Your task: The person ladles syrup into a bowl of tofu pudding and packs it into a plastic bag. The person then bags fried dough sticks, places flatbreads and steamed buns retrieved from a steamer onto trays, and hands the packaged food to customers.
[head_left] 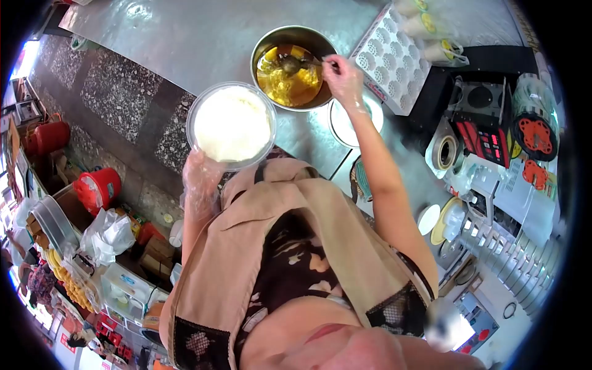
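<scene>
In a clear plastic glove, my left hand (202,169) grips the lower left rim of a round clear tub (232,123) full of a white substance, perhaps powder. The tub is held just left of a steel pot (254,65). Inside the pot lie amber liquid and yellow pieces, probably eggs (280,80). My right hand (343,79), also gloved, is closed on the handle of a ladle (291,65) whose bowl is in the pot. Partly under my right forearm sits a round white-topped container (343,120).
A white dimpled tray (391,61) stands right of the pot on the steel table (203,37). Beyond it are a black-and-red machine (484,132) and cup stacks. Red buckets (98,188), bags and boxes crowd the lower left.
</scene>
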Action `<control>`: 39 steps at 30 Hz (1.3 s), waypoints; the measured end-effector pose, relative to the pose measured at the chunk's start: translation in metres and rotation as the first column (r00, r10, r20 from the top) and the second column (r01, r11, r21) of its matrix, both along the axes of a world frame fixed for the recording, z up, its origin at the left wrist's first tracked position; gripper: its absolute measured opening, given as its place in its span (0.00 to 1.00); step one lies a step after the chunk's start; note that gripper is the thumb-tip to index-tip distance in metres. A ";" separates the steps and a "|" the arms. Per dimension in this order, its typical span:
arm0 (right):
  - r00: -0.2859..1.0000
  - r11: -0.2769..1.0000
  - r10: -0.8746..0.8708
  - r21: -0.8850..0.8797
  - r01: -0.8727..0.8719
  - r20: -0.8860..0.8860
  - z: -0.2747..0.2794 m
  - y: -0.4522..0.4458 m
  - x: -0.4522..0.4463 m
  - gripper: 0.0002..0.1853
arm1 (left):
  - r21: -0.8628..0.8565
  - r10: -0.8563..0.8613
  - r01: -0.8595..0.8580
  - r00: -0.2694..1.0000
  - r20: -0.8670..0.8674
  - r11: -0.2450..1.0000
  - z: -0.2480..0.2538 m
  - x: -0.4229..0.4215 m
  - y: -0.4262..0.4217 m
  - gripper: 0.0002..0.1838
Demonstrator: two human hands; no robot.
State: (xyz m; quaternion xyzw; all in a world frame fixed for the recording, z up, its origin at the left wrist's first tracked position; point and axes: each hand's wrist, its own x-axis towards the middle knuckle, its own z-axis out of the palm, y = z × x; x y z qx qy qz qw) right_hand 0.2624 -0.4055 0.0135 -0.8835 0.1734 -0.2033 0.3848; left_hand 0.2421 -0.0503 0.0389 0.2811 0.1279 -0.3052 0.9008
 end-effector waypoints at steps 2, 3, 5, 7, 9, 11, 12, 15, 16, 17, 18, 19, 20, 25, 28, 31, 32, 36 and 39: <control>0.998 0.981 0.057 -0.188 -0.056 0.001 0.008 -0.015 -0.016 0.06 | -0.008 0.020 -0.020 1.000 -0.013 1.000 -0.007 0.000 -0.003 0.43; 0.995 0.974 0.083 -0.207 -0.091 -0.047 0.012 -0.016 -0.027 0.06 | -0.009 0.024 -0.024 1.000 -0.018 1.000 -0.008 0.000 -0.005 0.43; 0.984 0.961 0.148 -0.219 -0.167 -0.100 0.021 -0.008 -0.047 0.06 | 0.037 0.035 -0.034 0.999 -0.035 0.999 -0.008 -0.003 -0.007 0.43; 0.956 0.945 0.231 -0.190 -0.264 -0.178 0.024 0.002 -0.060 0.06 | 0.032 0.047 -0.046 0.999 -0.021 0.998 -0.008 -0.003 -0.011 0.41; 0.935 0.924 0.333 -0.153 -0.350 -0.125 0.028 0.016 -0.056 0.07 | 0.027 0.056 -0.056 0.998 -0.001 0.998 -0.006 -0.003 -0.016 0.38; 0.882 0.859 0.470 -0.209 -0.466 -0.037 0.015 0.027 -0.042 0.06 | 0.028 0.066 -0.066 0.998 -0.004 0.997 -0.004 -0.003 -0.019 0.38; 0.856 0.815 0.517 -0.298 -0.497 -0.016 0.006 0.030 -0.034 0.07 | 0.032 0.067 -0.067 0.998 -0.002 0.997 -0.003 -0.005 -0.019 0.38; 0.821 0.636 0.547 -0.557 -0.534 -0.162 -0.009 0.016 -0.016 0.10 | 0.023 0.080 -0.080 0.997 -0.005 0.997 -0.005 -0.007 -0.018 0.39; 0.812 0.606 0.576 -0.618 -0.501 -0.092 -0.011 0.008 -0.010 0.11 | 0.005 0.083 -0.083 0.996 -0.023 0.997 -0.008 -0.009 -0.016 0.39; 0.824 0.609 0.559 -0.628 -0.485 -0.094 -0.015 -0.003 -0.012 0.12 | -0.014 0.089 -0.089 0.995 -0.040 0.996 -0.010 -0.009 -0.014 0.39; 0.836 0.616 0.531 -0.616 -0.491 -0.136 -0.006 -0.008 -0.019 0.11 | -0.014 0.093 -0.093 0.995 -0.041 0.996 -0.009 -0.010 -0.013 0.39; 0.846 0.622 0.502 -0.605 -0.498 -0.180 0.004 -0.011 -0.031 0.11 | -0.018 0.083 -0.083 0.996 -0.032 0.996 -0.008 -0.010 -0.013 0.39; 0.844 0.619 0.505 -0.605 -0.501 -0.183 0.010 -0.012 -0.043 0.11 | -0.022 0.073 -0.074 0.997 -0.023 0.997 -0.007 -0.011 -0.013 0.40; 0.819 0.629 0.508 -0.535 -0.565 -0.267 0.021 0.004 -0.085 0.10 | -0.002 0.093 -0.093 0.996 -0.015 0.996 -0.004 -0.013 -0.012 0.39; 0.783 0.624 0.585 -0.501 -0.600 -0.209 0.021 0.029 -0.070 0.10 | -0.005 0.080 -0.080 0.997 -0.005 0.997 -0.004 -0.013 -0.009 0.39; 0.765 0.611 0.619 -0.502 -0.612 -0.178 0.006 0.028 -0.042 0.08 | -0.007 0.066 -0.066 0.998 -0.001 0.998 -0.001 -0.011 -0.009 0.39; 0.777 0.588 0.595 -0.546 -0.597 -0.208 0.001 0.023 -0.033 0.09 | -0.006 0.061 -0.061 0.998 -0.002 0.998 0.000 -0.011 -0.008 0.39; 0.849 0.635 0.463 -0.573 -0.519 -0.255 0.010 0.003 -0.034 0.09 | -0.005 0.063 -0.063 0.998 -0.004 0.998 -0.002 -0.011 -0.006 0.39; 0.839 0.629 0.474 -0.564 -0.534 -0.265 0.023 0.010 -0.060 0.09 | -0.026 0.067 -0.067 0.998 0.011 0.997 0.001 -0.011 -0.009 0.40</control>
